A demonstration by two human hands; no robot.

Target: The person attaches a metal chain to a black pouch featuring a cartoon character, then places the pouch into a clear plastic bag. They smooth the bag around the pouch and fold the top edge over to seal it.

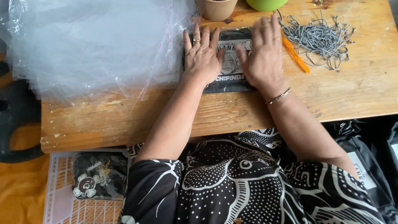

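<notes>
A folded black garment (230,79) with a white printed design lies flat on the wooden table (215,116). My left hand (202,58), with rings on its fingers, presses flat on the garment's left half, fingers spread. My right hand (264,54), a thin bracelet at the wrist, lies flat on the right half. Both palms face down and neither hand grips anything.
A heap of clear plastic bags (91,41) covers the table's left. A bundle of grey cords (319,39) and an orange pen (295,56) lie at the right. A tan cup (216,8) and green bowl (266,4) stand behind. Below left, a white crate (62,191) holds a bagged black garment (99,174).
</notes>
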